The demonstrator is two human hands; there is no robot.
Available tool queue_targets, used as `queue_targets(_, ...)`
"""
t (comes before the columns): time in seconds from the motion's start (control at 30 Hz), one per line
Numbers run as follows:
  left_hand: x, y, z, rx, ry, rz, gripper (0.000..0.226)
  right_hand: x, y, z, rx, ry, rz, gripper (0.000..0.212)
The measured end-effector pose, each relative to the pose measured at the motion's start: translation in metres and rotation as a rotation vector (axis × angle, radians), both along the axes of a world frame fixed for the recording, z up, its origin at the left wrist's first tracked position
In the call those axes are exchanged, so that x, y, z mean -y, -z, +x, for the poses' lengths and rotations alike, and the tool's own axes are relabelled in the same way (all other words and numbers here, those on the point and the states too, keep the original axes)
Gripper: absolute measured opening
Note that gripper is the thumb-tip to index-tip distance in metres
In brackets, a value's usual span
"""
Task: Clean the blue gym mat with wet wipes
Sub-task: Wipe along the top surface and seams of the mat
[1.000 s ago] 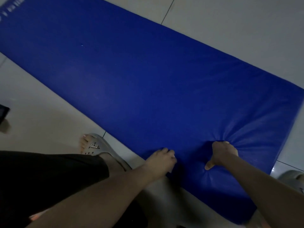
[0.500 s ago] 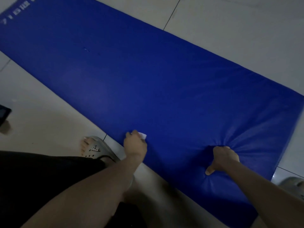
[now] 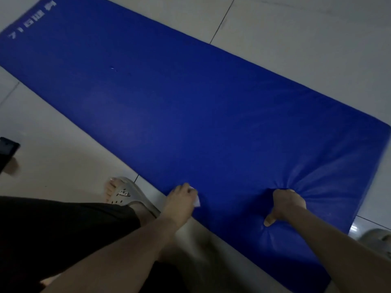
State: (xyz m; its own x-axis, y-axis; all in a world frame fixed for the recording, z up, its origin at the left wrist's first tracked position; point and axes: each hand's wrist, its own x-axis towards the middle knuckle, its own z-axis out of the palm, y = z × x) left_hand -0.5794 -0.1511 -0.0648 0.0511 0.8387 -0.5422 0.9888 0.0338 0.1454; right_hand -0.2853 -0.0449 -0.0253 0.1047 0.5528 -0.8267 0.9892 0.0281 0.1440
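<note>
The blue gym mat (image 3: 190,113) lies flat on the tiled floor (image 3: 296,39), running diagonally away from the person, near long edge at their feet. At that edge the left hand (image 3: 181,200) has its fingers curled over a wet wipe (image 3: 197,201); only a white corner shows. Further along, near the short end, the right hand (image 3: 287,203) is fisted into the cover w/ thumb out. Creases fan from it, so it reads as gripping/pinning the cover. Hands are well apart.

Step in hand is prob wiping the near edge strip. To do it well:
- Spread the wipe flat under the fingers for more contact, not a wad.
- Use overlapping strokes from the edge inward.
- Anchor w/ the right hand so the mat doesn't skid on tile, but ease the bunching, since folds shield dirt.

Far end w/ white print (image 3: 31,20) and a pale speck (image 3: 112,68) likely not done yet. Can't confirm: light is dim and no wet sheen shows.

Hard to see:
- The wipe is mostly under the hand, and no wipe pack is in view.
- The mat's near corner is hidden behind the right arm and frame edge.
- A dark object (image 3: 7,151) at the left edge is cropped and unidentifiable.
- The grey sandal (image 3: 124,193) is clear; a second one (image 3: 376,240) is blurred at the right edge.
</note>
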Motion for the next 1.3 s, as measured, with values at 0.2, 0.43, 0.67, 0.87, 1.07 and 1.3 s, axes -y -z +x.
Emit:
queue_targets(0.2, -0.014, -0.006, -0.001, 0.123, -0.888, 0.181, 0.026, 0.003, -0.003, 0.005, -0.008, -0.006, -0.004, 0.102)
queue_targets(0.43, -0.017, -0.005, -0.01, 0.211, -1.188, 0.253, 0.043, 0.021, -0.01, -0.006, -0.059, 0.09, 0.047, 0.088)
queue_targets(0.67, -0.023, -0.008, -0.005, 0.362, -1.664, 0.072, 0.083, 0.038, -0.024, -0.048, -0.208, 0.093, 0.007, 0.065)
queue_targets(0.87, -0.026, -0.028, -0.02, 0.812, -1.827, 0.027, 0.04, 0.052, -0.046, -0.085, -0.309, -0.08, 0.098, 0.089)
queue_targets(1.07, -0.073, -0.093, 0.003, 1.092, -1.732, 0.116, 0.039, 0.079, -0.079, -0.108, -0.273, -0.313, 0.202, 0.126)
queue_targets(1.3, -0.116, -0.183, 0.03, 1.233, -1.756, 0.046, 0.032, 0.042, -0.148, -0.063, -0.165, -0.34, 0.645, 0.073)
